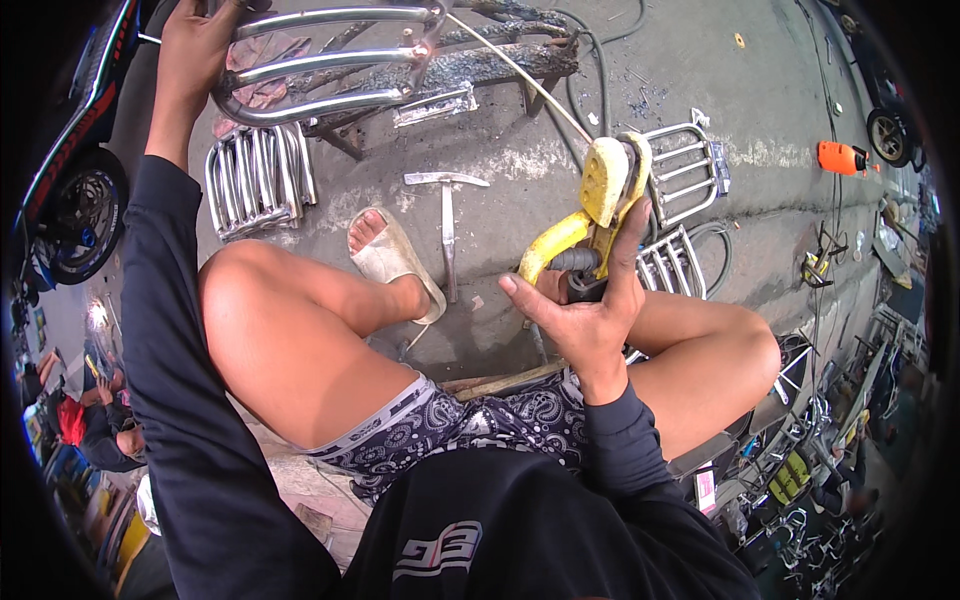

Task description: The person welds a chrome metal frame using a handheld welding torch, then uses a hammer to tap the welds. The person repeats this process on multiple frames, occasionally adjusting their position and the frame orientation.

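My left hand (197,50) grips the end of a shiny bent-tube metal frame (320,65) at the upper left; its fingertips are partly cut off by the picture's top edge. In my right hand (595,320) is a yellow welding electrode holder (604,185), my thumb and forefinger spread along its sides and the other fingers hidden. A thin welding rod (520,72) runs from the holder's jaws up and left, its far end near the frame's right-hand joint. The frame rests over a rough, spatter-crusted metal stand (480,68).
A chipping hammer (448,230) lies on the concrete between my feet. Stacked chrome tube frames (262,180) stand at left, and more tube racks (685,175) lie at right. A cable (575,100) snakes behind. An orange bottle (842,157) and a motorcycle wheel (85,215) are farther off.
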The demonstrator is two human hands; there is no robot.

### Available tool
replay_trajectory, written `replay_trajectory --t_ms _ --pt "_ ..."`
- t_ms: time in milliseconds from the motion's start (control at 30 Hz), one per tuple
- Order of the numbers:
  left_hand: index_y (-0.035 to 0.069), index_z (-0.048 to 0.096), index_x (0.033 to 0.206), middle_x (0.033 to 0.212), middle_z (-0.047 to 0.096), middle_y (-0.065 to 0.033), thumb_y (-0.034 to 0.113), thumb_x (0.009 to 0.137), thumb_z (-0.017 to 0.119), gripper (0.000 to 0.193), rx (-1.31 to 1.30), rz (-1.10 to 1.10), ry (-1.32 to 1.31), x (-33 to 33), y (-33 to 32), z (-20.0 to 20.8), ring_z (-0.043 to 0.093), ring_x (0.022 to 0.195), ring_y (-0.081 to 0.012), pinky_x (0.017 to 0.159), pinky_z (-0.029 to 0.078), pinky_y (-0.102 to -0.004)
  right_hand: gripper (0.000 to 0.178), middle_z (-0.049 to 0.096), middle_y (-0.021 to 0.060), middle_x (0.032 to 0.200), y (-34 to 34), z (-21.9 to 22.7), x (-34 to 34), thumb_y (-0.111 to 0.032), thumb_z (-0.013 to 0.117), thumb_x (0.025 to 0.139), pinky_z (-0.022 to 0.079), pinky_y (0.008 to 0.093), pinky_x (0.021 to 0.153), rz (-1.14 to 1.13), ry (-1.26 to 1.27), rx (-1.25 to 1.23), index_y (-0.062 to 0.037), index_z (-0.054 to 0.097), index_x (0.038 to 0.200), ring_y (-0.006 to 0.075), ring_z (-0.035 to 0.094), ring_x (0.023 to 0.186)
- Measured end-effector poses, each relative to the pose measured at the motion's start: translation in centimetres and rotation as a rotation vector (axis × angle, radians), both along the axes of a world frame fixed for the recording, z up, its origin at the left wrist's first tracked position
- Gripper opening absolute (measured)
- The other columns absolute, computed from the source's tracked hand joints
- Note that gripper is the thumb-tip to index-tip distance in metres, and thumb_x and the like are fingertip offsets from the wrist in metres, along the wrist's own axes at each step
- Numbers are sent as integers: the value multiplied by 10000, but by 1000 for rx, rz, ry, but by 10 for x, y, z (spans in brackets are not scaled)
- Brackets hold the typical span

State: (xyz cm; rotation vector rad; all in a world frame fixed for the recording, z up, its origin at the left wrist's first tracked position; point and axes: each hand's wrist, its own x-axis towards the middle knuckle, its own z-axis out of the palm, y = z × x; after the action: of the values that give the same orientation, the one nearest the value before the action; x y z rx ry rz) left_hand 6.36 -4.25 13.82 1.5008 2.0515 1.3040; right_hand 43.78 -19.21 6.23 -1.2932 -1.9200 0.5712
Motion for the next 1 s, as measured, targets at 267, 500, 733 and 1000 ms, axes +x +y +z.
replay_trajectory --t_ms 267,500,733,1000 --pt "19 491 1499 1038 710 -115 135 982 714 575 62 -121 -23 10 4 4 712 857 -174 793 631 -313 1405 710 174 1081 -8 7 10 -253 1001 670 574 325 772 -36 -11 -86 6 47 1669 182 678 827" --pt "59 522 1485 1014 705 -77 126 949 748 586 62 -175 -17 23 4 9 705 844 -160 793 629 -300 1413 651 239 1284 -8 7 12 -237 998 672 559 356 891 -29 -3 -57 6 26 1668 237 674 1005" --pt "60 516 1494 1040 713 -91 140 943 750 603 26 -164 12 29 2 17 715 860 -168 803 634 -313 1398 678 274 1196 -6 9 13 -280 1002 674 602 362 709 -40 74 5 -10 61 1671 274 717 897" --pt "77 503 1512 1184 700 -135 110 952 725 603 -50 -134 -100 34 7 23 727 924 -189 841 648 -329 1405 692 191 1133 -9 6 13 -203 1004 663 576 320 696 -147 254 -126 0 44 1669 190 673 817"
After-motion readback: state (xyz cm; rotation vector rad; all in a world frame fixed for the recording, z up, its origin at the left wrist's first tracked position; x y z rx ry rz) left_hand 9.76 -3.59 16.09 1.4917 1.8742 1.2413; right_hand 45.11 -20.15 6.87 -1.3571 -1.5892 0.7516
